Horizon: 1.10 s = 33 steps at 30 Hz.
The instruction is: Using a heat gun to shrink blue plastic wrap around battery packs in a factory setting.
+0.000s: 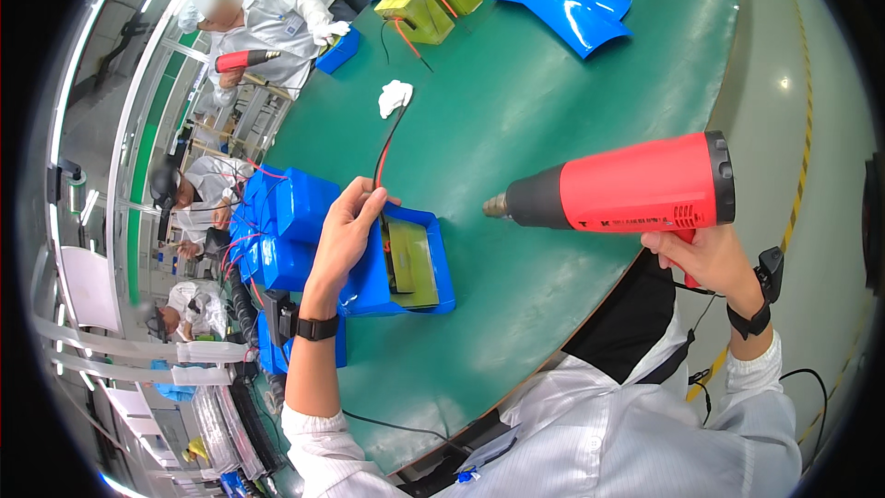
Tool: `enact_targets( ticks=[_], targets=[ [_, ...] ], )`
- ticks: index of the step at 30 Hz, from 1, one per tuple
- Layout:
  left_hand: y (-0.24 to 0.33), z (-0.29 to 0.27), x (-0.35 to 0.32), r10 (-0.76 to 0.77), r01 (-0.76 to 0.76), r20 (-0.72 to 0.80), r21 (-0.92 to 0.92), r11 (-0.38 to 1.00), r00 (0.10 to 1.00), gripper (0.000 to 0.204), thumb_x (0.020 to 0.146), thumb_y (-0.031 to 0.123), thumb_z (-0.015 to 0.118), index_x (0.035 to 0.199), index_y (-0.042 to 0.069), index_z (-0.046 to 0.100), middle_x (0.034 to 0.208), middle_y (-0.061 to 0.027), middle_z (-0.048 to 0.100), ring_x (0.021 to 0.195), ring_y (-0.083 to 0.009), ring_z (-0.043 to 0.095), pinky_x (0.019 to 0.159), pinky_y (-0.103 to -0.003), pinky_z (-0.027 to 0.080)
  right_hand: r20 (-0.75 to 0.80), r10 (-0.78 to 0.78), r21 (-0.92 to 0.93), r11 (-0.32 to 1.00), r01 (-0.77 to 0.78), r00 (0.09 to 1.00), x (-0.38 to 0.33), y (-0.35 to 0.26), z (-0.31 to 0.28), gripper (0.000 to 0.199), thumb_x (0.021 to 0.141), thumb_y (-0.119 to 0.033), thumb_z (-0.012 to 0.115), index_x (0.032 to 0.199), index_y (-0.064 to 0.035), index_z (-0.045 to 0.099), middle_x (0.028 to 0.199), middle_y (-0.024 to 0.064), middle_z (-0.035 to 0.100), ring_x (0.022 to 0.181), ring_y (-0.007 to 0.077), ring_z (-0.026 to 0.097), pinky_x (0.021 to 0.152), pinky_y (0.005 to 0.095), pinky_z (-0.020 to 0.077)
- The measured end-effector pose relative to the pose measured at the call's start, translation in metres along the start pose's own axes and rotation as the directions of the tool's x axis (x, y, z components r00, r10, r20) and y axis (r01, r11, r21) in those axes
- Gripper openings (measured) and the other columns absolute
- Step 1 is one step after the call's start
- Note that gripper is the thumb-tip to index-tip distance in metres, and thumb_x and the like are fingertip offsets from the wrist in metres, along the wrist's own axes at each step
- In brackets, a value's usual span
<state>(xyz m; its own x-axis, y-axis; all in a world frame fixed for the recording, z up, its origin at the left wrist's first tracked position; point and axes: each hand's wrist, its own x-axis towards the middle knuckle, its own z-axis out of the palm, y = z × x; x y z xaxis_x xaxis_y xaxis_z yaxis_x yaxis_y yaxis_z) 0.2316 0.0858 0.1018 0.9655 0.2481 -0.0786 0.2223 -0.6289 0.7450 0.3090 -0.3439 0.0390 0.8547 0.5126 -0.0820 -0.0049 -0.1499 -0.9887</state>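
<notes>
My right hand (708, 258) grips the handle of a red heat gun (636, 189), held above the green table with its metal nozzle pointing left. My left hand (348, 226) rests on a blue-wrapped battery pack (410, 267) lying flat on the table, its end open and showing a green-yellow board inside. The fingers pinch the pack's red and black wires (385, 152), which run up to a white connector (395, 97). The nozzle is a short way right of the pack and apart from it.
A stack of blue-wrapped packs (277, 231) lies left of my hand. Yellow-green unwrapped packs (429, 0) and loose blue sleeves (572, 5) sit at the far side of the green table (516, 111). Other workers in white coats stand at the left, one holding a red heat gun (241, 60).
</notes>
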Motion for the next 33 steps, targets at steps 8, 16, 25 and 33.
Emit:
enact_targets(
  ticks=[8, 16, 25, 33],
  targets=[
    [-0.005, -0.006, -0.017, -0.081, 0.072, -0.084, -0.108, 0.992, 0.993, 0.021, 0.106, 0.026, 0.056, 0.107, 0.005, 0.061, 0.106, -0.0034, 0.072, 0.098, -0.0073, 0.059, 0.094, -0.028, 0.044, 0.033, -0.244, -0.005, 0.97, 0.244, 0.969, 0.027, -0.004, 0.02, 0.035, 0.088, -0.021, 0.081, 0.113, -0.0026, 0.064, 0.083, 0.0044, 0.067, 0.06, 0.0112, 0.058, 0.056, 0.0279, 0.0501],
    [-0.01, -0.002, -0.021, -0.07, 0.052, -0.113, -0.161, 0.986, 0.991, 0.021, 0.105, 0.026, 0.057, 0.108, 0.005, 0.062, 0.102, -0.0007, 0.071, 0.09, -0.0037, 0.055, 0.085, -0.024, 0.045, 0.175, -0.047, -0.015, 0.999, 0.05, 0.983, 0.05, -0.023, 0.028, 0.042, 0.089, -0.025, 0.079, 0.12, -0.0023, 0.063, 0.081, 0.0031, 0.067, 0.059, 0.0103, 0.056, 0.053, 0.0281, 0.0498],
    [-0.007, -0.003, -0.021, -0.06, 0.046, -0.095, -0.142, 0.989, 0.994, 0.018, 0.106, 0.025, 0.054, 0.109, 0.009, 0.062, 0.111, -0.0008, 0.069, 0.102, -0.0065, 0.055, 0.098, -0.027, 0.04, 0.183, -0.168, -0.043, 0.983, 0.178, 0.969, 0.042, -0.009, 0.023, 0.039, 0.088, -0.022, 0.08, 0.119, -0.0028, 0.064, 0.088, 0.0036, 0.069, 0.063, 0.01, 0.057, 0.057, 0.0278, 0.0507],
    [-0.009, 0.0, -0.022, -0.07, 0.055, -0.122, -0.12, 0.991, 0.99, 0.019, 0.106, 0.025, 0.055, 0.11, 0.009, 0.062, 0.111, -0.0006, 0.069, 0.102, -0.0064, 0.055, 0.098, -0.027, 0.039, 0.211, -0.096, -0.075, 0.991, 0.114, 0.973, 0.021, -0.011, 0.013, 0.041, 0.083, -0.016, 0.084, 0.118, -0.0037, 0.066, 0.104, 0.0071, 0.07, 0.089, 0.0179, 0.065, 0.082, 0.0336, 0.0537]
  ],
)
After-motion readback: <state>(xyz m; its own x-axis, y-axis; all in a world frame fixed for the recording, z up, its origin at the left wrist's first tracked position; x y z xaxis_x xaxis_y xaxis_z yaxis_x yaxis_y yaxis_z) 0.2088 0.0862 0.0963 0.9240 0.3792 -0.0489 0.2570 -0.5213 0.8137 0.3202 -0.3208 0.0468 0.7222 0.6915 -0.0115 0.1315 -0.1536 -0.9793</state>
